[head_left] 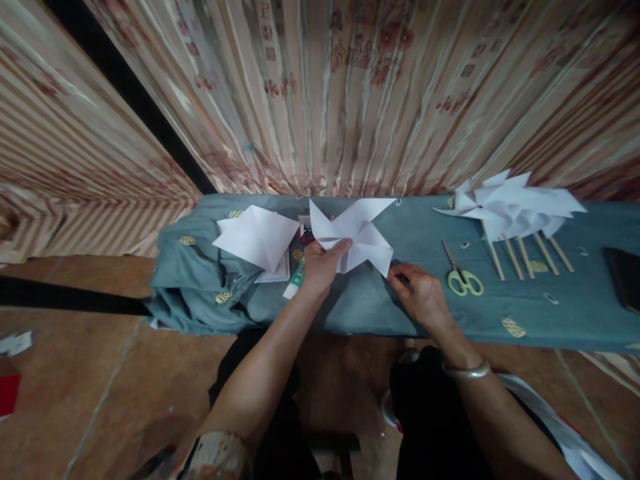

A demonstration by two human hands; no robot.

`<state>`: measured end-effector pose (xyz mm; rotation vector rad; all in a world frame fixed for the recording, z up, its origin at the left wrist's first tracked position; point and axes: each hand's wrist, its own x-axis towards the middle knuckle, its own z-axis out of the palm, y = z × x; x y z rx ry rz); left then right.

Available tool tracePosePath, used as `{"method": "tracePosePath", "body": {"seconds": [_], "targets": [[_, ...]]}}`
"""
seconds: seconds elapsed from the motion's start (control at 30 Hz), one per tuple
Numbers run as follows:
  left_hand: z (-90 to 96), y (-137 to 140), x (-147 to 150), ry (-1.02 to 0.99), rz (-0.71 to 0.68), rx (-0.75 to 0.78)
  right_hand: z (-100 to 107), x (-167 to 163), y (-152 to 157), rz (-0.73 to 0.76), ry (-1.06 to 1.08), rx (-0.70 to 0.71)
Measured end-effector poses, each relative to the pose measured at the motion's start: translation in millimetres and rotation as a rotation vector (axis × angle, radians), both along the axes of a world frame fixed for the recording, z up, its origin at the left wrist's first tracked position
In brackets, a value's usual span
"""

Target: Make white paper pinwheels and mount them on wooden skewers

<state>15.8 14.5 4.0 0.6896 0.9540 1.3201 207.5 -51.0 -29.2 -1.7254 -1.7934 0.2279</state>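
Observation:
A white paper pinwheel with folded blades is held above the cloth-covered table. My left hand grips it near the centre, thumb on top and the other fingers hidden beneath. My right hand is closed in a pinch at the tip of the lower right blade. Whether anything else lies between those fingertips is too small to tell. Close to my left hand are a green and white tube and a small red and black object. Pale green scissors lie to the right of my right hand.
White paper sheets are stacked at the left. Several finished pinwheels on wooden sticks lie together at the right. A dark flat object sits by the right edge. Behind the table hangs a patterned curtain.

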Motion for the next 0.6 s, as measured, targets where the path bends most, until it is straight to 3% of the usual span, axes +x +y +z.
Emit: {"method": "tracePosePath", "body": {"seconds": [0.13, 0.27, 0.4, 0.6], "targets": [[-3.2, -2.2, 6.7, 0.030, -0.030, 0.037, 33.0, 13.3, -1.4, -0.094, 0.380, 0.146], [-4.6, -10.9, 20.1, 0.090, -0.055, 0.085, 58.5, -2.8, -12.3, -0.003, 0.430, 0.206], [-1.8, -22.0, 31.0, 0.159, -0.098, 0.092, 52.6, -20.0, -16.3, 0.022, 0.337, 0.215], [-1.9, -28.7, 35.6, 0.206, -0.164, 0.057, 39.6, -18.7, -13.0, -0.007, 0.285, 0.266]]}}
